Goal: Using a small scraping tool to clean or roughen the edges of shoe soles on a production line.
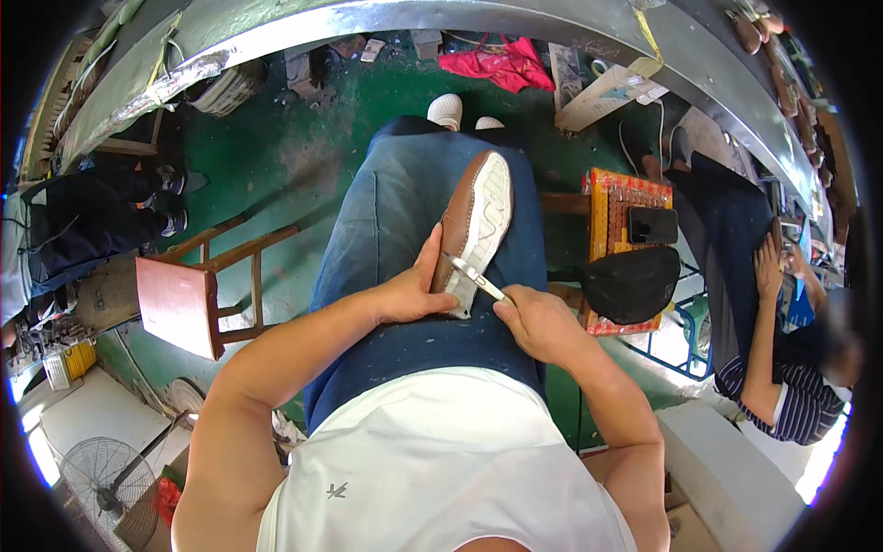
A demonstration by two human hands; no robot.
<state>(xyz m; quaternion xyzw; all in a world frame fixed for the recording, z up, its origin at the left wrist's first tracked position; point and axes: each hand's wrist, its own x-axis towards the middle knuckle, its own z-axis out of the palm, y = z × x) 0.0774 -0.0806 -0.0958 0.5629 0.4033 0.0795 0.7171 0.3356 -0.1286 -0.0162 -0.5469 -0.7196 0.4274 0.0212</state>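
Observation:
Across my lap lies a shoe with a brown upper and a white sole, sole facing up and toe pointing away. My left hand grips it at the near end, with fingers along the brown side and the thumb by the end of the sole. In my right hand is a slim, light-coloured knife. Its narrow metal end lies across the sole close to my left fingers; whether the edge cuts into the sole is too small to tell.
A wooden stool stands left. To the right, a bench carries a black pouch and a phone. A metal-edged worktable curves ahead. A co-worker sits far right; another person's legs show left.

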